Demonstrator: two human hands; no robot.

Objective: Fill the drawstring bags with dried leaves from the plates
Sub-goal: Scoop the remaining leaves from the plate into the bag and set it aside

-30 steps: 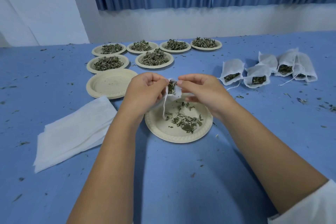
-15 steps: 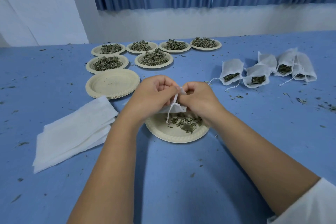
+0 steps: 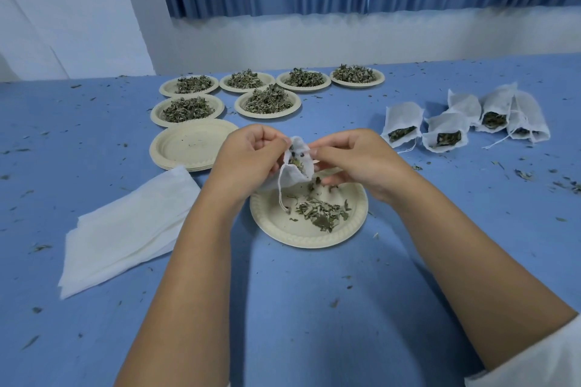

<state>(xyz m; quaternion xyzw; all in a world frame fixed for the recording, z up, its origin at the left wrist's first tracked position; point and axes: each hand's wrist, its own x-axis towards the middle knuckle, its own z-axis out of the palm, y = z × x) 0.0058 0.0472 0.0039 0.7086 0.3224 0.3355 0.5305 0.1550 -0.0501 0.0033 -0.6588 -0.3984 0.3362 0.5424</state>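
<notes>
Left hand and right hand both pinch the mouth of a part-filled drawstring bag at frame centre, above a plate of dried leaves on the blue bench; filled bags upper right.

- Left hand and right hand pinch a small white bag open above a paper plate of dried leaves.
- Filled bags lie to the right on the blue table.
</notes>
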